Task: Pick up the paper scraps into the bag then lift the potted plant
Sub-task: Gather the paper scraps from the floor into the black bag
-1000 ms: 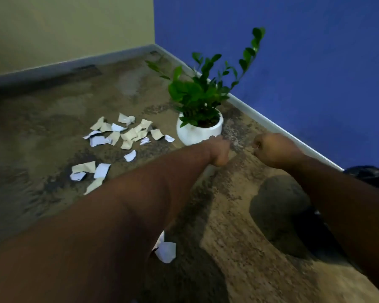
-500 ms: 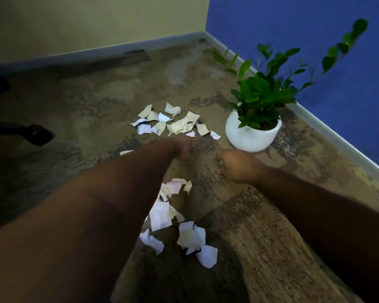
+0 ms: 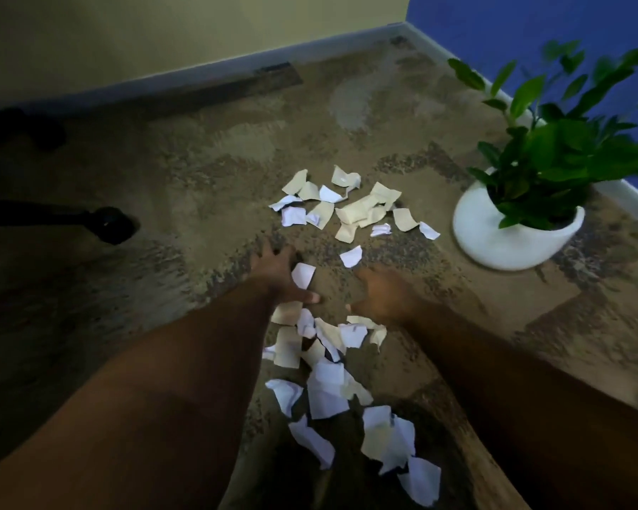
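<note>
A: Floor first. What's down there?

B: Mottled brown carpet. Torn paper scraps, white and cream, in two loose groups. The far group lies spread out toward the corner of the room. The near group trails back between the two forearms toward the camera.

A: Hands?

B: Both stretched forward, low over the carpet, between the two groups. Left hand: fingers spread wide, palm down, nothing held. One white scrap sits right against its inner edge, touching or just beside; can't tell which. The thumb points toward the right hand.

A: And the right?

B: Right hand: blurred, loosely open, fingers half curled, no paper in it that I can see. A single white scrap lies just beyond it, apart from the fingers.

A: The plant?

B: Potted plant standing upright on the carpet at right, near the blue wall. Round white pot, broad green leaves, some blurred. It sits beside the far group, a gap of bare carpet between them, and well clear of both hands.

A: Anything else?

B: Cream wall at the back with a grey baseboard running into the corner. A dark chair leg with a castor at left, well apart from the paper.
</note>
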### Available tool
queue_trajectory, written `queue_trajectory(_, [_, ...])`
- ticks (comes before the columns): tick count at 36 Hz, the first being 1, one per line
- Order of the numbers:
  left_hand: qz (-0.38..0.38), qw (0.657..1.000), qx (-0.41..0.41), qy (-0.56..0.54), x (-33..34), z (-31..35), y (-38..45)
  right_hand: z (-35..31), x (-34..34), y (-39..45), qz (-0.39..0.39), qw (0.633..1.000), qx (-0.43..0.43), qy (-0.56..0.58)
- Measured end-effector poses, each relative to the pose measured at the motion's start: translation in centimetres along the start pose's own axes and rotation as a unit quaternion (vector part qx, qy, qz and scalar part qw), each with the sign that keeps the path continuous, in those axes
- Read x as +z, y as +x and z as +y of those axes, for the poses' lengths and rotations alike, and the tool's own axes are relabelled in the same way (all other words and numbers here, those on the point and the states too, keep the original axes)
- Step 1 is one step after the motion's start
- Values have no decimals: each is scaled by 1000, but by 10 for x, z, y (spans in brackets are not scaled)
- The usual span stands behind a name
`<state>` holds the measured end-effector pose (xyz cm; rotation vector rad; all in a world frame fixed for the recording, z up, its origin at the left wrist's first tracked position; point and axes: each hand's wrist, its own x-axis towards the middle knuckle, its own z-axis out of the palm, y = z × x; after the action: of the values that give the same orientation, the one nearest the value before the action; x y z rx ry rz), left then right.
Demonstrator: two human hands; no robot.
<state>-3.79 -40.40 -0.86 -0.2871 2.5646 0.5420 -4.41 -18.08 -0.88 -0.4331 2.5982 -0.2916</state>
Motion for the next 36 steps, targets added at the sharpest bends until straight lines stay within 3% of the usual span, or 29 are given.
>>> queue_trajectory(6, [24, 1000, 13, -3, 13, -12, 13, -14, 0, 33, 20, 999, 22, 23])
queue_trajectory(12, [-15, 998, 63, 15, 19, -25, 16, -17, -6, 61, -15, 999, 36, 18])
queue_trajectory(19, [-65, 987, 106, 101, 17, -18, 14, -13, 1, 48, -79, 991, -34, -104])
queue_trajectory(26, [-77, 972, 155, 158, 23, -17, 6, -19, 19, 6, -101, 988, -80, -90])
queue_trajectory(29, [-89, 960, 163, 211, 26, -16, -2, -14, 34, -11, -79, 991, -82, -72])
queue_trajectory(32, [-83, 940, 189, 272, 32, -14, -9, -11, 48, -24, -56, 985, -107, -125])
queue_trajectory(36, [-83, 931, 212, 285, 36, -6, -14, -11, 60, -30, -3, 986, -101, -135])
